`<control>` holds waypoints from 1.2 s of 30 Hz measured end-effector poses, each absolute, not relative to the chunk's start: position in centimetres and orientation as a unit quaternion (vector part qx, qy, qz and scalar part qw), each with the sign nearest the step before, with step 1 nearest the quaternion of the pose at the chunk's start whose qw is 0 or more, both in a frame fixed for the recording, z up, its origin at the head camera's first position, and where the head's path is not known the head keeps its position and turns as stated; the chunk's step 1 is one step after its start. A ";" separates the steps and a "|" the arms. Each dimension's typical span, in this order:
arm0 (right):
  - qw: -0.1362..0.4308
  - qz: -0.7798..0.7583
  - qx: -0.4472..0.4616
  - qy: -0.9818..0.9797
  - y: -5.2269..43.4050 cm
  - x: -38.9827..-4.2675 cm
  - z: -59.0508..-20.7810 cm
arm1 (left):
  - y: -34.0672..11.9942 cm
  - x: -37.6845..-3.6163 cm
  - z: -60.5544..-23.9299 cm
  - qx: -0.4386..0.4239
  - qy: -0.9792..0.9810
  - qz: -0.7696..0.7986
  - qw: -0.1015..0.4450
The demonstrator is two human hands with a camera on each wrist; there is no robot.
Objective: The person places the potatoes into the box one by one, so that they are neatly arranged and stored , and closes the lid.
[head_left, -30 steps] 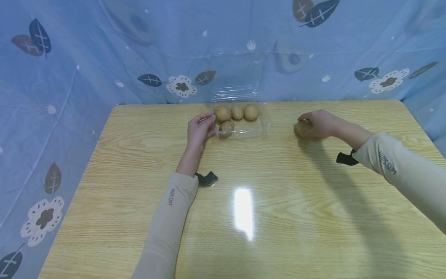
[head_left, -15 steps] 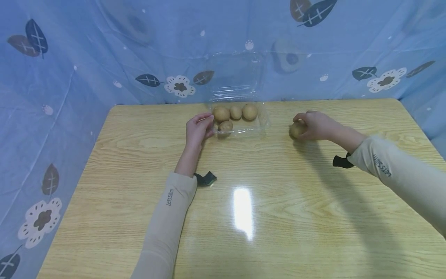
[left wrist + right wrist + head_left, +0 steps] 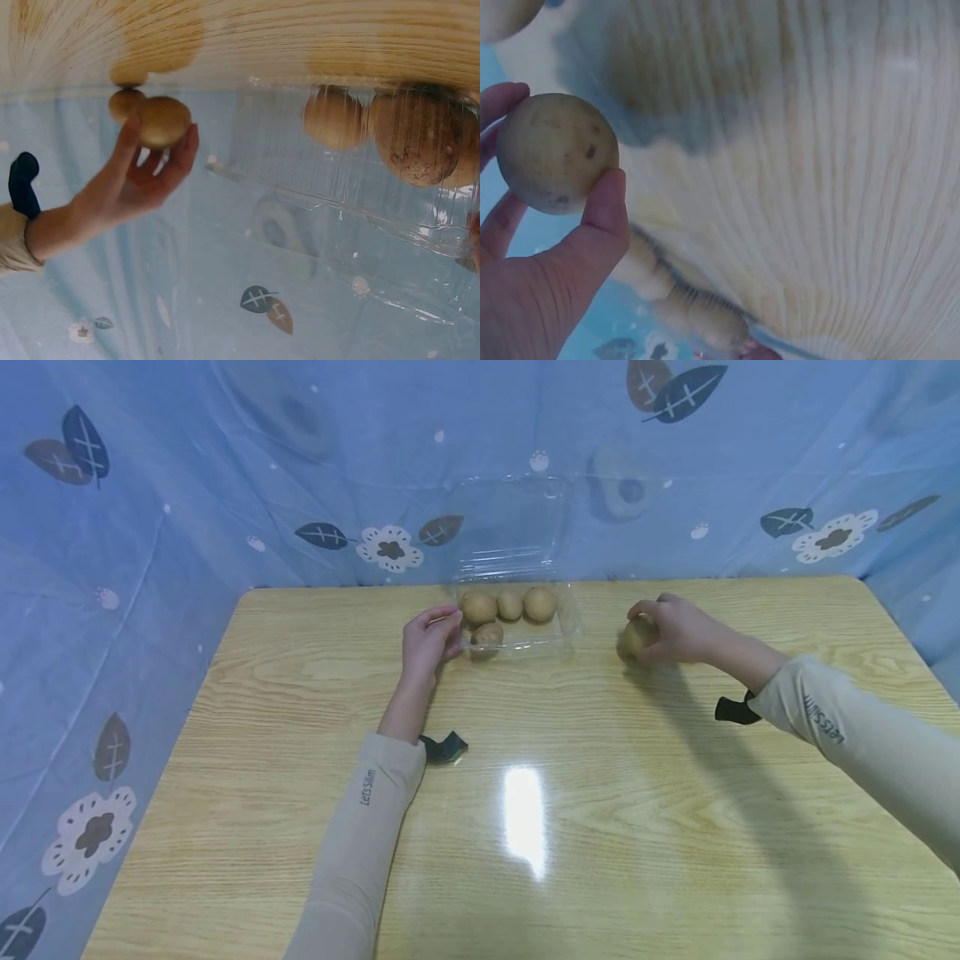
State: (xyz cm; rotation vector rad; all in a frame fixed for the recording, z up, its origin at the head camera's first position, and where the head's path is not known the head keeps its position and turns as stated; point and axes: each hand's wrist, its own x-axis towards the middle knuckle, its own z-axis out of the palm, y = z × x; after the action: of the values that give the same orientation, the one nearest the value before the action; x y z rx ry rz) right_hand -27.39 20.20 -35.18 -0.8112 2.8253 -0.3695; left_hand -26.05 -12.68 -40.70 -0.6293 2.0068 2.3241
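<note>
A clear plastic box [image 3: 572,620] stands at the table's far middle with its lid [image 3: 513,527] tipped up behind; several potatoes [image 3: 479,607] lie inside, seen through its wall [image 3: 360,187] in the left wrist view. My left hand [image 3: 431,639] grips the box's left edge between fingers and thumb. To the right of the box, my right hand [image 3: 675,628] holds one more round potato [image 3: 632,637] in its fingertips, just above the wood. That potato [image 3: 555,150] sits between thumb and fingers in the right wrist view, and the left wrist view shows the potato [image 3: 161,120] off the table.
The wooden table [image 3: 600,793] carries a bright light glare [image 3: 523,814] near its middle. Blue patterned cloth [image 3: 225,485] closes in the back and both sides. Black wrist straps [image 3: 444,746] hang at my cuffs.
My right hand has picked the potato up off the table and carried it a little left, toward the box. My left hand has stayed at the box's edge.
</note>
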 end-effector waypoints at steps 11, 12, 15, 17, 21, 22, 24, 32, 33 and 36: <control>0.059 -0.147 -0.306 0.939 18.6 -27.0 -33.1 | -12.9 -25.9 -40.6 -0.203 0.639 0.742 0.003; 0.057 -0.149 -0.307 0.938 18.3 -26.9 -32.9 | -12.9 -25.9 -40.6 -0.203 0.638 0.742 0.003; 0.053 -0.152 -0.310 0.937 17.5 -26.7 -32.5 | -12.9 -25.9 -40.6 -0.202 0.636 0.745 0.001; 0.046 -0.159 -0.314 0.935 16.8 -26.7 -32.3 | -12.9 -25.9 -40.6 -0.202 0.633 0.747 0.000; 0.032 -0.176 -0.319 0.931 15.0 -27.0 -32.2 | -12.7 -26.0 -40.7 -0.203 0.633 0.747 0.003; 0.032 -0.180 -0.321 0.929 14.5 -27.0 -32.3 | -12.7 -26.0 -40.7 -0.202 0.633 0.747 0.004; 0.031 -0.181 -0.326 0.927 13.4 -27.2 -32.3 | -12.7 -26.0 -40.7 -0.201 0.635 0.745 0.004; 0.045 -0.192 -0.351 0.915 9.9 -28.0 -32.5 | -12.8 -26.0 -40.9 -0.197 0.638 0.744 -0.001; 0.046 -0.193 -0.353 0.914 9.7 -28.1 -32.6 | -12.8 -26.0 -40.9 -0.196 0.639 0.744 -0.002; 0.050 -0.195 -0.352 0.914 9.1 -28.2 -32.7 | -12.8 -26.1 -40.9 -0.195 0.639 0.744 -0.001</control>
State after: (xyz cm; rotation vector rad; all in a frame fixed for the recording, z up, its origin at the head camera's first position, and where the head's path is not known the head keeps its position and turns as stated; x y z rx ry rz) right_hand -28.19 9.06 -32.72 -1.0709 2.7838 -0.5924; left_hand -26.08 -12.82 -40.89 -0.6132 2.0085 2.3395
